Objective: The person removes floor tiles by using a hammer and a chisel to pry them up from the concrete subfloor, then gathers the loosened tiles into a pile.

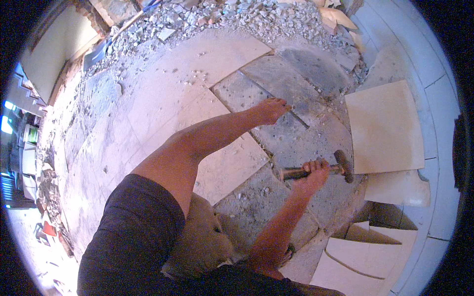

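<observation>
My left hand point(271, 111) is closed around a long, thin steel chisel point(299, 120). The chisel lies aslant, one end toward the upper left and the other low over the rough grey floor bed point(326, 133). My right hand point(312, 175) grips the dark handle of a club hammer point(344, 166), below and right of the chisel; its head points right, apart from the chisel. Beside my left forearm, large pale floor tiles point(229, 165) end in a broken line against the grey bed.
Broken rubble point(212, 17) is heaped across the far side. A long wooden handle point(131, 24) and a blue blade-like piece point(96, 55) lie at the far left. Loose pale tiles point(387, 128) and broken tile pieces point(365, 256) lie at the right, beside whitish tiling point(434, 143).
</observation>
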Demonstrator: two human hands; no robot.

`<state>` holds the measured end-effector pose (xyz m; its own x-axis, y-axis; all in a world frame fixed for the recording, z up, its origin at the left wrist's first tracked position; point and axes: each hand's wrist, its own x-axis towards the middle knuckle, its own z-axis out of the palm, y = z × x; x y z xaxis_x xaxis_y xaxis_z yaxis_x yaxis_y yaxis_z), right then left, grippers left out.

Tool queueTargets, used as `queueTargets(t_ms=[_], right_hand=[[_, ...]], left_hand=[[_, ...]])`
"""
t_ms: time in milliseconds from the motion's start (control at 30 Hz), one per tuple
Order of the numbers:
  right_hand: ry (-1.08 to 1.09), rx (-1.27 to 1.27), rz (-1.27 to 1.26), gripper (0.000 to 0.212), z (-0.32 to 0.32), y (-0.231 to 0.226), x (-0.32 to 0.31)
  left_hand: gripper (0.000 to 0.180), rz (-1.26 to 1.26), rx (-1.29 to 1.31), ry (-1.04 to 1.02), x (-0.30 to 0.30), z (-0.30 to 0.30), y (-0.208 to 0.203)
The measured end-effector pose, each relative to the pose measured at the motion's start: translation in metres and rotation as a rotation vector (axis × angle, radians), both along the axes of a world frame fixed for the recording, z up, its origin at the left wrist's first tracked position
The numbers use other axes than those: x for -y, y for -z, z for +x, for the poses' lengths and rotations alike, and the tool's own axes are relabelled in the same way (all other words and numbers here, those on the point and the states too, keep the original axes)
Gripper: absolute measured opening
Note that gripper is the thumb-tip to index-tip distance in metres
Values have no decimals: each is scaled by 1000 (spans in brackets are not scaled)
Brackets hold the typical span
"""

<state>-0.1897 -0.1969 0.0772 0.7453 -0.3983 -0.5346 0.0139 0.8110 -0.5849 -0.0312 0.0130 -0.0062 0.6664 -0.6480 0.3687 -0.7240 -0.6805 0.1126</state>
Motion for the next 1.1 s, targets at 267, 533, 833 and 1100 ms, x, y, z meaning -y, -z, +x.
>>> queueTargets(t_ms=[267, 533, 833, 1100], right_hand=[[-377, -47, 5, 26, -6, 11, -24], [-210, 110, -427, 22, 3, 59, -14], [-239, -86, -60, 25, 0, 22, -22], [-479, -52, -85, 24, 9, 32, -39]], left_hand=[[57, 128, -127, -95, 3, 2, 1], [57, 108, -141, -66, 11, 0, -7], [59, 181, -155, -103, 1, -5, -7], [55, 147, -130, -87, 2, 1, 14]])
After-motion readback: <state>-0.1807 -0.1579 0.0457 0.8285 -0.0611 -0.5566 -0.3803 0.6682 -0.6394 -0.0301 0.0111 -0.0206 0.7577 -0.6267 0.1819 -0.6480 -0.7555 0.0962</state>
